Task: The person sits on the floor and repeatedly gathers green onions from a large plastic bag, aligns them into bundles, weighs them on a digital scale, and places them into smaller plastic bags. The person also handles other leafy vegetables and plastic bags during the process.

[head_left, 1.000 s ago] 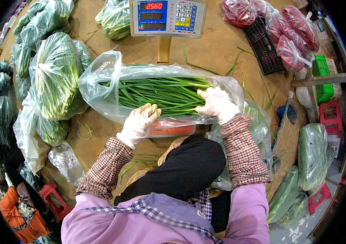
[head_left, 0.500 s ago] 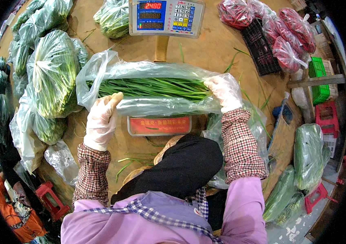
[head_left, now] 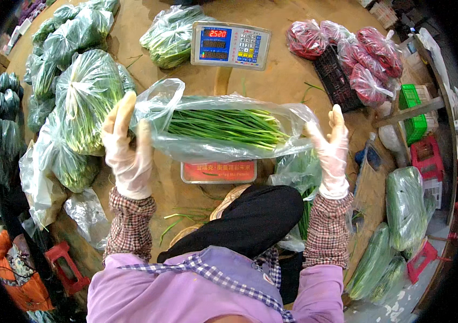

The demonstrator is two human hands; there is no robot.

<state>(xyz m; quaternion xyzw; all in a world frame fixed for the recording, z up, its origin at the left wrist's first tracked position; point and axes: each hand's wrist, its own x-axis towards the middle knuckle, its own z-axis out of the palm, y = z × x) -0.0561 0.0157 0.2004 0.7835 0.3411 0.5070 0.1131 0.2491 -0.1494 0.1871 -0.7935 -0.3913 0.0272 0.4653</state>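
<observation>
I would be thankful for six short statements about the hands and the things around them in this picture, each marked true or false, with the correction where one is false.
1. The left hand wears a whitish glove. True.
2. The right hand is clenched into a fist. False: it is open.
3. The plastic bag holds green stalks. True.
4. The scale's display is nearer to the person than that bag. False: it stands beyond it.
5. A green crate is on the right side. True.
6. The bags of red produce lie on the far left. False: they lie on the far right.
</observation>
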